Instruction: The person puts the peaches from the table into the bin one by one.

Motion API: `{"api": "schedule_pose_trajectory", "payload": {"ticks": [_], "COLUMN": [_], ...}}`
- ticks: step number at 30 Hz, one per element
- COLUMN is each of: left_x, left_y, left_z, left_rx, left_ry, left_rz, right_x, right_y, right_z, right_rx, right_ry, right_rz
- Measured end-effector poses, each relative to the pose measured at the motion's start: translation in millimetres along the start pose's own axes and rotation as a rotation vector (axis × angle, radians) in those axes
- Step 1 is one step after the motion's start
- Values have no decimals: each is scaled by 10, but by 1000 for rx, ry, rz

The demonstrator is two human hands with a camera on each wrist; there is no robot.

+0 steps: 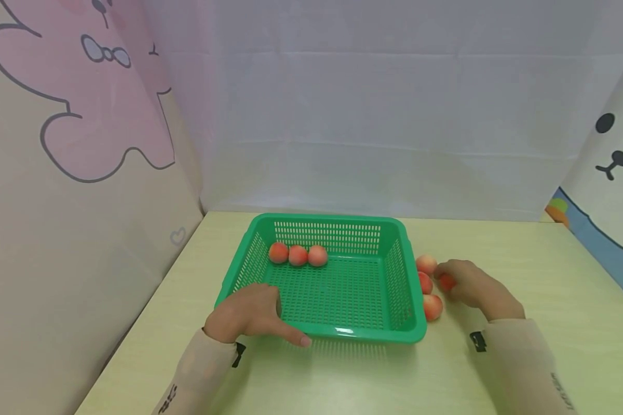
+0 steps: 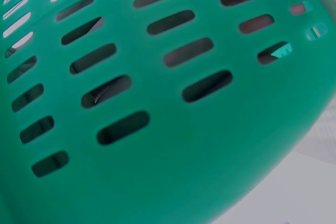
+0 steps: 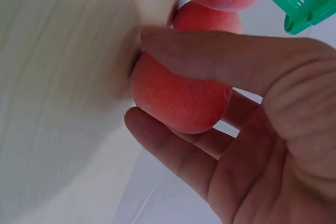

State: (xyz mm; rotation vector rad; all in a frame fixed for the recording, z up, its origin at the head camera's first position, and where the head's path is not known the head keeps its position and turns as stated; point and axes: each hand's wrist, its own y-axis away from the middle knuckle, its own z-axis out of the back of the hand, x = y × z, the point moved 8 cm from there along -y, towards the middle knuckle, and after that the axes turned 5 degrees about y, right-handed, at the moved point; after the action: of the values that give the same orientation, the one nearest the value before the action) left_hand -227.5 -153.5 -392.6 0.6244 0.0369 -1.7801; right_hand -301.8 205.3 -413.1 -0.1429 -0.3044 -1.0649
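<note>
A green plastic basket (image 1: pixel 337 333) with slotted walls stands on the table, with three peaches (image 1: pixel 298 255) in a row by its back left corner. My left hand (image 1: pixel 251 314) holds the basket's near left rim, thumb stretched along the front edge; its other fingers are mostly hidden. Only the basket's slotted wall (image 2: pixel 168 145) fills the left wrist view. To the right of the basket, my right hand (image 1: pixel 475 285) grips a red peach (image 3: pixel 178 98) between thumb and fingers, low over the table. Three more peaches (image 1: pixel 432 307) lie between that hand and the basket's right wall.
The light wooden table (image 1: pixel 363 380) extends around the basket. A white cloth (image 1: pixel 374 115) hangs behind its back edge. Printed panels stand at the left (image 1: pixel 109 127) and right (image 1: pixel 610 173), with cartoon animals on them.
</note>
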Motion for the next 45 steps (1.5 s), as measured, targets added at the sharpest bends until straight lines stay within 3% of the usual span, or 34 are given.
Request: {"api": "schedule_pose_trajectory", "payload": {"ticks": [9, 18, 28, 39, 45], "left_x": [11, 15, 14, 8, 4], "left_y": [-4, 11, 4, 6, 8], "left_z": [-5, -2, -6, -5, -3], "left_rx": [4, -1, -3, 1, -1], "left_ry": [1, 8, 4, 0, 4], "left_rz": [1, 6, -1, -12, -13], "right_x": [-22, -80, -138, -84, -92], "right_y": [59, 59, 87, 99, 111], "right_z": [20, 30, 172, 179, 222], "right_rx": [32, 36, -97, -82, -117], "right_ry": [-3, -1, 28, -5, -26], "right_rz": [-74, -89, -108, -106, -119]}}
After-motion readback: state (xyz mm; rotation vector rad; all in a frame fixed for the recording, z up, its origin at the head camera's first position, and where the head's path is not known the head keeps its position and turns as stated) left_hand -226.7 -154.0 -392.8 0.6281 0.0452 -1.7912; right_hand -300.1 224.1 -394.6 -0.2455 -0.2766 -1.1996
